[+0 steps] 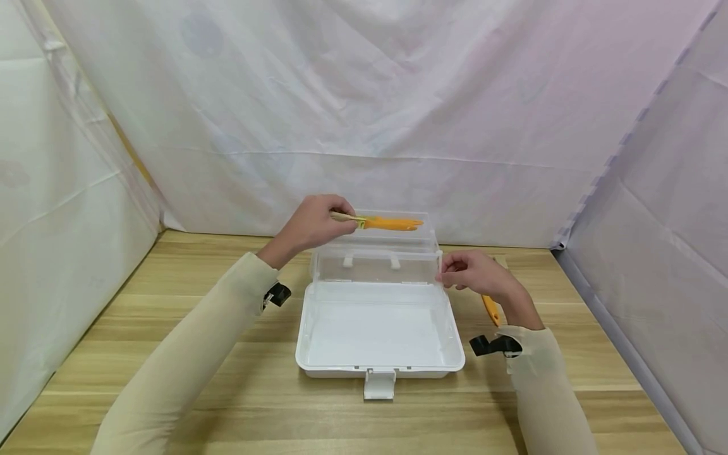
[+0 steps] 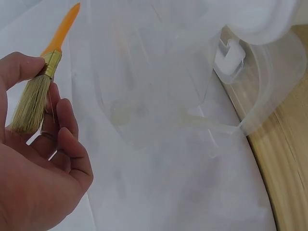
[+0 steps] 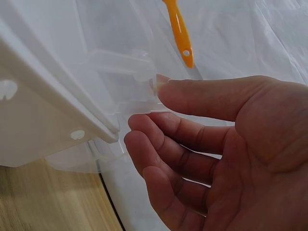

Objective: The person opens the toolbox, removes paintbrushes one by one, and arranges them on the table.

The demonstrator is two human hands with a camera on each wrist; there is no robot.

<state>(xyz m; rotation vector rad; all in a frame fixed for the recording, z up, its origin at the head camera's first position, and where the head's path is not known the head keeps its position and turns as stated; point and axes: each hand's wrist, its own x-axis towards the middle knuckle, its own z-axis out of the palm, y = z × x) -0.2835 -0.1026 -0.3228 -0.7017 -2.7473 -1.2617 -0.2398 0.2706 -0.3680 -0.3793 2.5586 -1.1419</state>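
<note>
My left hand [image 1: 318,222] pinches a paintbrush [image 1: 392,224] above the back of a white plastic box [image 1: 380,370]. In the left wrist view, thumb and fingers hold the brush around its gold metal band, bristles [image 2: 31,107] toward the palm. Its orange handle [image 3: 179,36] also shows in the right wrist view, pointing away from the left hand. The box's see-through lid [image 1: 421,243] stands raised at the back. My right hand [image 1: 474,273] pinches the right edge of the raised see-through part [image 3: 122,82] between thumb and index finger, other fingers curled.
A second brush [image 1: 491,309] with an orange handle lies on the wooden table [image 1: 256,404] right of the box, partly hidden behind the right hand and wrist. A white latch [image 1: 379,385] hangs down at the box's front. White cloth walls [image 1: 364,126] enclose the table's back and sides.
</note>
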